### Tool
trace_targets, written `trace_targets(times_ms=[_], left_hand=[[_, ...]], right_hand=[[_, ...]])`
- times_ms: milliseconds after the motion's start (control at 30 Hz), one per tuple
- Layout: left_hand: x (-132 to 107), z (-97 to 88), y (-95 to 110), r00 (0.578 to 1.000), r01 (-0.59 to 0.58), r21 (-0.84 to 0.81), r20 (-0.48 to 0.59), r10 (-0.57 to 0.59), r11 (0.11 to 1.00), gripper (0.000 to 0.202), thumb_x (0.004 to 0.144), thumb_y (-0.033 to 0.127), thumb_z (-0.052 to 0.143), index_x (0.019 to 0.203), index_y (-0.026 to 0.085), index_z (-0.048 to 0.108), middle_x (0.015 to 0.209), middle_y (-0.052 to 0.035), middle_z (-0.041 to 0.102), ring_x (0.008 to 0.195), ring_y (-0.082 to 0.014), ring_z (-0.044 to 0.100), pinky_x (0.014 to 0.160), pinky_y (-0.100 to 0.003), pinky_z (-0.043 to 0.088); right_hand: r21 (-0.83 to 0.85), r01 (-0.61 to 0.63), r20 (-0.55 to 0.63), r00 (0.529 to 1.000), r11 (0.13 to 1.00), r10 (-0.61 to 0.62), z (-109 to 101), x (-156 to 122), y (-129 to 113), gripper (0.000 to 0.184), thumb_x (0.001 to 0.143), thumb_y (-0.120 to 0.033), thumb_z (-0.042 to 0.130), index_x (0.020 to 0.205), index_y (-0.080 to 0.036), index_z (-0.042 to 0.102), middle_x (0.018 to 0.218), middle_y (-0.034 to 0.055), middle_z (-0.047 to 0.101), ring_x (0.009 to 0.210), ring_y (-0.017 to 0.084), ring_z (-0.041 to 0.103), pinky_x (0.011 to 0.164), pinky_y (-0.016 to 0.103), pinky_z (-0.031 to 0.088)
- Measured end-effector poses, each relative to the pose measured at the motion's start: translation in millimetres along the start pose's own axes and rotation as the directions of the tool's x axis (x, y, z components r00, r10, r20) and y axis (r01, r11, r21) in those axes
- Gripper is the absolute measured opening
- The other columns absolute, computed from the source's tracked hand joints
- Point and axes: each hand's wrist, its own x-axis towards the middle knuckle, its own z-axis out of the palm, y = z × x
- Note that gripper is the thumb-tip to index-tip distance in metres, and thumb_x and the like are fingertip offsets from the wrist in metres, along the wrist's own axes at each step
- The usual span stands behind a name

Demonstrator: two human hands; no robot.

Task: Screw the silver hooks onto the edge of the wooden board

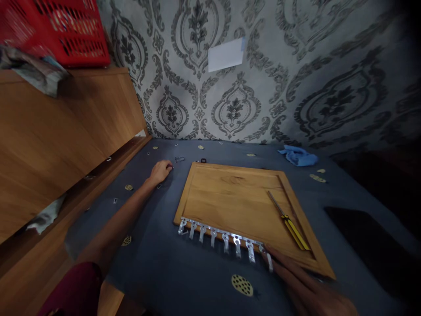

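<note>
A metal hook rail (pixel 226 235) with several hooks lies along the near edge of a framed wooden board (pixel 230 193). My right hand (pixel 305 285) is at the rail's right end, fingers long and close together, gripping it against the board's edge. On the board's right side rests a screwdriver (pixel 291 226) with a yellow and black handle. Left of the board, my left hand (pixel 161 171) is low over the cloth with fingertips pinched together; what they hold, if anything, is too small to name. Just beyond it lie small metal pieces (pixel 179 159), blurred.
The dark blue patterned cloth (pixel 158 259) covers the work surface. A blue rag (pixel 298 156) and a dark flat object (pixel 365 241) lie to the right. A wooden cabinet (pixel 66 127) with a red basket (pixel 79 39) stands left. Patterned wallpaper (pixel 197 101) is behind.
</note>
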Motion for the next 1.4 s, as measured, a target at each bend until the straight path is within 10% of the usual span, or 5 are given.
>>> trace_targets(times_ms=[133, 1400], left_hand=[[1.7, -1.0, 3.5, 0.999, 0.026, 0.035, 0.03, -0.027, 0.999, 0.032, 0.096, 0.035, 0.061, 0.124, 0.018, 0.059, 0.125, -0.0099, 0.061, 0.106, -0.0228, 0.064, 0.09, -0.044, 0.056], [-31.3, -12.0, 17.4, 0.988, 0.153, -0.003, 0.013, -0.153, 0.988, 0.033, 0.096, 0.035, 0.062, 0.124, 0.017, 0.059, 0.124, -0.0098, 0.062, 0.106, -0.0232, 0.064, 0.089, -0.044, 0.056]], right_hand=[[-0.028, 0.016, 0.021, 1.0, 0.999, -0.016, -13.8, 12.3, -6.6, 0.052, 0.091, -0.004, 0.038, 0.128, -0.027, 0.068, 0.138, 0.0024, 0.061, 0.073, 0.013, 0.077, 0.065, 0.02, 0.062], [-0.051, 0.006, 0.024, 1.0, 0.999, -0.005, -33.0, 33.6, -25.6, 0.052, 0.088, -0.003, 0.038, 0.126, -0.024, 0.067, 0.13, 0.0055, 0.068, 0.07, 0.013, 0.076, 0.067, 0.023, 0.063]])
